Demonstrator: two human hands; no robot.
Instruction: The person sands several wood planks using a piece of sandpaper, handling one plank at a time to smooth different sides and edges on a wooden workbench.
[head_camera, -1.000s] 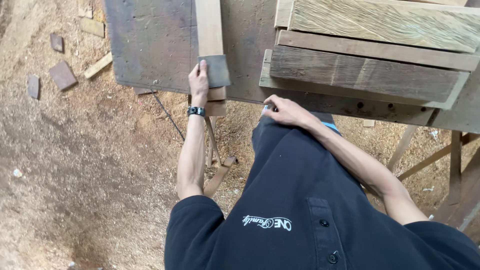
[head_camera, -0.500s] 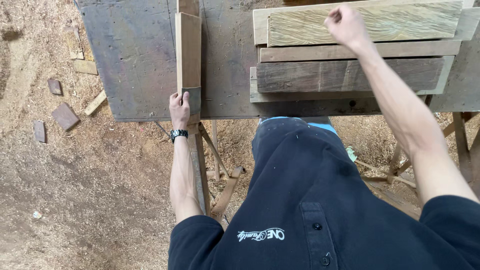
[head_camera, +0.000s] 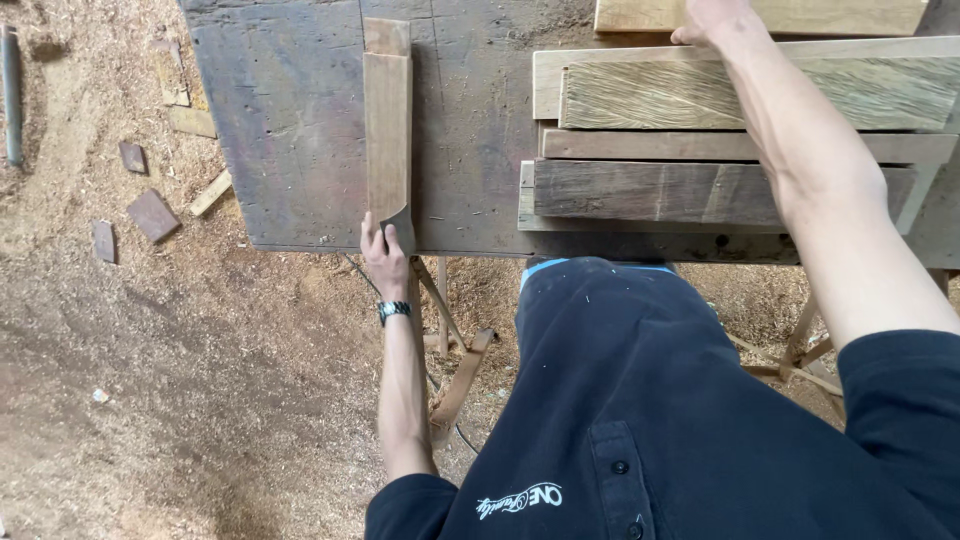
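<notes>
- The left hand sits at the near edge of the dark, worn wooden table, left of frame centre. Its fingers close around the near end of a long narrow brown wooden plank.
- The long narrow brown wooden plank lies flat on the table and runs straight away from the person toward the top of the frame. A shorter piece shows beneath its far end.
- The right hand reaches to the upper right of the frame. It rests on the far edge of a stack of rough grey and tan boards; whether its fingers grip a board or only press on it cannot be told.
- Judged step: positioning stock. One plank is steadied on the table while the stack is being handled.
- Judged requirement for the next move: a firm hold at the plank end and a definite grip on one board of the stack.
- Small wood offcuts lie on the sawdust-covered floor at the left.
</notes>
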